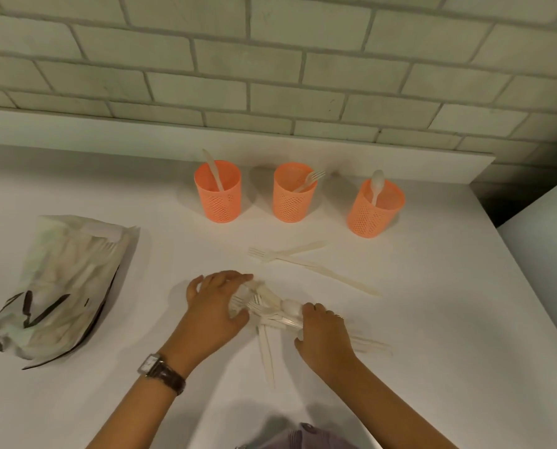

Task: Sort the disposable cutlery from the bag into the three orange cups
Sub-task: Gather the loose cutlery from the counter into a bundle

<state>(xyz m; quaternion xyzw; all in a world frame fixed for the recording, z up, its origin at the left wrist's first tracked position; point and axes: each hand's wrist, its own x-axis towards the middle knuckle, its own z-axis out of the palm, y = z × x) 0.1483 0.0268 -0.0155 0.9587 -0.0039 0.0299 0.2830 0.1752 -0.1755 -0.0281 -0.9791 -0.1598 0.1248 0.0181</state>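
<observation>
On the white desk (449, 319), a heap of white plastic cutlery (272, 311) is gripped at the near middle. The fingers (235, 277) of the left hand (214, 307) are curled round its left end, and those of the right hand (324, 332) over its right end. A crumpled pale bag (60, 286) is laid at the left. Farther back, loose white forks (303, 256) are scattered. Beyond them three orange perforated cups are lined up: the left cup (218, 202) with a knife, the middle cup (291, 204) with a fork, the right cup (372, 218) with a spoon.
</observation>
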